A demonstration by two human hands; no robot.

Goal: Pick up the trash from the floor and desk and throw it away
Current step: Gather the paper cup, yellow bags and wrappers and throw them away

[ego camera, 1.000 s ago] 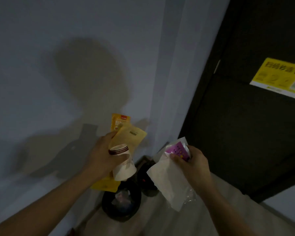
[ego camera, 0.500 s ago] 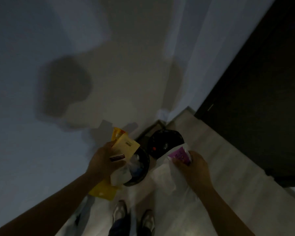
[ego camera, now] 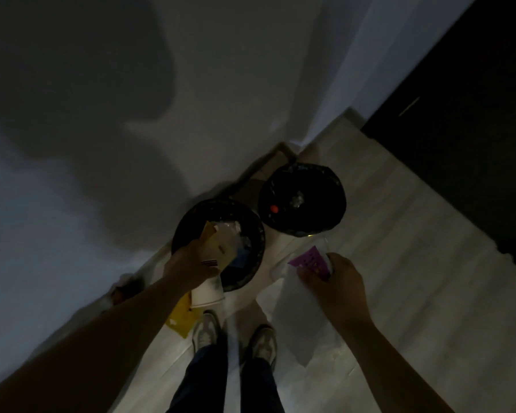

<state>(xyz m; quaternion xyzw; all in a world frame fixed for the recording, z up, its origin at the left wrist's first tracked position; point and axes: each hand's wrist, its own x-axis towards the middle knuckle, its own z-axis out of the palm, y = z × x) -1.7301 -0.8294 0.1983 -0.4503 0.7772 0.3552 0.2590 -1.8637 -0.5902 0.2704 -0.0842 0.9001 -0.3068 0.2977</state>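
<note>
Two bins [ego camera: 177,236] [ego camera: 340,198], one cup [ego camera: 207,296], one packet [ego camera: 310,262]

the paper cup [ego camera: 207,295] is half hidden beneath the left hand [ego camera: 191,265].

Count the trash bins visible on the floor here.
2. One black-lined bin stands against the wall, below the left hand. The second bin stands beside it on the right. The dim frame edges could hide more.
</note>
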